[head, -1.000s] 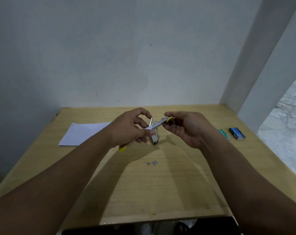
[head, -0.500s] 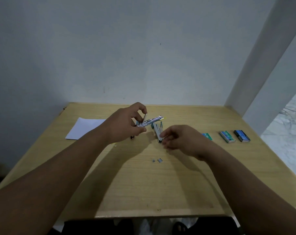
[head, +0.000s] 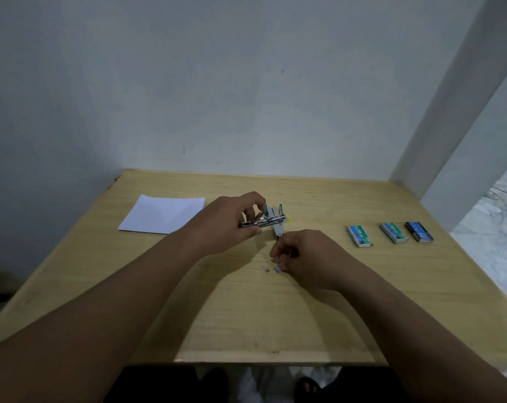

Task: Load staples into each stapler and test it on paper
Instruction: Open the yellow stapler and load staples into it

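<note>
The left hand (head: pixel 226 225) pinches an opened silver metal stapler (head: pixel 263 221) above the light wooden table (head: pixel 246 315). The right hand (head: pixel 301 257), fingers curled, reaches small staple pieces (head: pixel 276 269) just below the stapler; whether it grips them is unclear. White paper (head: pixel 163 215) lies left of it.

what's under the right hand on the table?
Two small staple strips lie on the table at the right hand's fingertips, one partly covered. Whether the curled fingers pinch anything is hidden.
</note>
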